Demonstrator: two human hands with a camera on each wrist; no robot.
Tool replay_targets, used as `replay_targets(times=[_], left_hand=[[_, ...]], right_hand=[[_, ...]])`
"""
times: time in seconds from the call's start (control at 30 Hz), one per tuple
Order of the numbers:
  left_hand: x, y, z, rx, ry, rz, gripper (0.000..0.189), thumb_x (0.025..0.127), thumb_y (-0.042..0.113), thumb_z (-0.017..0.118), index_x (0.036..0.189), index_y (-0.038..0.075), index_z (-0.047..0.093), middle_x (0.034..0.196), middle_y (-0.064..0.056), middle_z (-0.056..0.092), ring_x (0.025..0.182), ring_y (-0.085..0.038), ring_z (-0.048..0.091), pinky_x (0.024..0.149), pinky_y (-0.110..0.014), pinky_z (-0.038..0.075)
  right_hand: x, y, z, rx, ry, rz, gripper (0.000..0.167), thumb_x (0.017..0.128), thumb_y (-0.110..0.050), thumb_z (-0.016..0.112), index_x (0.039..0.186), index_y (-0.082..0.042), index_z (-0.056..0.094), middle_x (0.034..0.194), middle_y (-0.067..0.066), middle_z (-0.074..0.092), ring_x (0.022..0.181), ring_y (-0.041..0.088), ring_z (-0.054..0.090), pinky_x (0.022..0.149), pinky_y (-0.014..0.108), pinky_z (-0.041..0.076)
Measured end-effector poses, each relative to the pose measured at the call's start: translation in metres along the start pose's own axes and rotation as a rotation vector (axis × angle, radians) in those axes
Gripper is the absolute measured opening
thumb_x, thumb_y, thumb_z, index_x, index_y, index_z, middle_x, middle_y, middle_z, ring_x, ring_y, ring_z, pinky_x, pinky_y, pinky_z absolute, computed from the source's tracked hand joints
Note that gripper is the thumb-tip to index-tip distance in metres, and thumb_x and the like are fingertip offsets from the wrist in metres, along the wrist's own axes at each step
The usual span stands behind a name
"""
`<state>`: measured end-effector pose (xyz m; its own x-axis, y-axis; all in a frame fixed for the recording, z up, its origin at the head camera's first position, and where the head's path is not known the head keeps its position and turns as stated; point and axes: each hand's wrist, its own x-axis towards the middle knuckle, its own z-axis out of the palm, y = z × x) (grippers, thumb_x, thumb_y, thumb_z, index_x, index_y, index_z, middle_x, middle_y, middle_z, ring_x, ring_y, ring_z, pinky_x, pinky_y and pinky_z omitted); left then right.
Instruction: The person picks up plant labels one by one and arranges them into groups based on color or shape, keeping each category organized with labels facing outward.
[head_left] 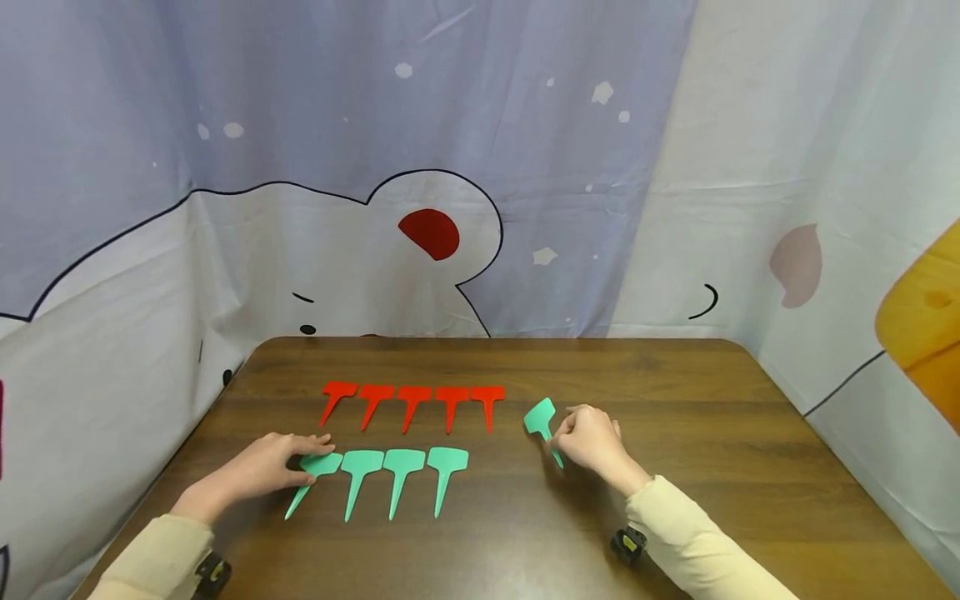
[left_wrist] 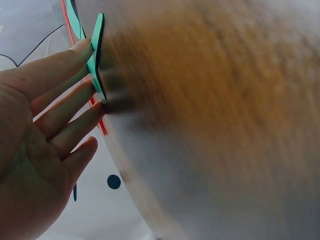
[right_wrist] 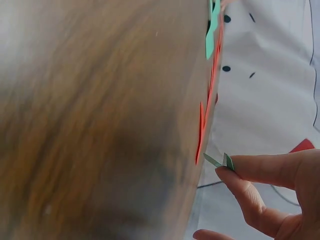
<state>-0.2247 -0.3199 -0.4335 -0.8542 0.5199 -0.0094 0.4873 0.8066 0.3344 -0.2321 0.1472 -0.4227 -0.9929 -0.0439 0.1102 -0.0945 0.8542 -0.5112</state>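
Note:
Green T-shaped plant labels lie in a row on the wooden table. The leftmost green label (head_left: pixel 321 464) is under my left hand (head_left: pixel 266 467). In the left wrist view, my left thumb (left_wrist: pixel 82 48) touches this label (left_wrist: pixel 96 60), while the other fingers extend beside it, fairly straight. On the right, my right hand (head_left: pixel 592 437) pinches another green label (head_left: pixel 540 417) by its stem, between thumb and index finger. Its broad head points up and left, its tip down and right. The right wrist view shows the pinched label (right_wrist: pixel 227 161) nearly edge-on.
A row of several red T-shaped labels (head_left: pixel 415 398) lies behind the green ones, stems toward me. The brown wooden table (head_left: pixel 525 542) has rounded far corners. Behind it hangs a printed curtain (head_left: pixel 555 167), which also runs along both sides.

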Motion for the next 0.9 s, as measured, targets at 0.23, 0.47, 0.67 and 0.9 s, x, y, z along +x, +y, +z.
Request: replay_targets(times=[0.23,0.47,0.67,0.9], left_hand=[[0.000,-0.001,0.000,0.009,0.004,0.003,0.049,0.078,0.024,0.075,0.125,0.014,0.064,0.134,-0.009,0.058,0.122,-0.036,0.054,0.093,-0.054,0.045],[0.001,-0.002,0.001,0.017,-0.004,-0.006,0.050,0.078,0.025,0.075,0.126,0.015,0.064,0.134,-0.007,0.058,0.122,-0.035,0.054,0.093,-0.053,0.046],[0.000,-0.001,0.001,0.006,-0.002,-0.008,0.049,0.078,0.024,0.075,0.125,0.015,0.064,0.134,-0.007,0.058,0.123,-0.035,0.053,0.094,-0.052,0.045],[0.001,0.000,0.001,0.012,-0.004,-0.003,0.050,0.078,0.024,0.075,0.126,0.014,0.064,0.134,-0.007,0.058,0.122,-0.036,0.054,0.094,-0.054,0.045]], right_hand=[[-0.007,-0.014,0.007,0.032,-0.050,-0.028,0.018,0.070,-0.017,0.075,0.053,-0.019,0.070,0.107,0.002,0.072,0.117,0.025,0.058,0.098,0.077,0.020],[-0.011,-0.025,0.017,0.013,-0.067,-0.052,0.023,0.068,-0.017,0.075,0.048,-0.020,0.065,0.105,0.001,0.073,0.113,0.023,0.061,0.097,0.076,0.023],[-0.011,-0.031,0.024,-0.001,-0.095,-0.045,0.027,0.067,-0.019,0.078,0.045,-0.019,0.064,0.104,-0.001,0.072,0.114,0.025,0.060,0.098,0.077,0.020],[-0.013,-0.035,0.031,-0.023,-0.115,-0.042,0.026,0.066,-0.018,0.077,0.044,-0.017,0.063,0.111,0.003,0.070,0.117,0.031,0.056,0.100,0.077,0.017]])
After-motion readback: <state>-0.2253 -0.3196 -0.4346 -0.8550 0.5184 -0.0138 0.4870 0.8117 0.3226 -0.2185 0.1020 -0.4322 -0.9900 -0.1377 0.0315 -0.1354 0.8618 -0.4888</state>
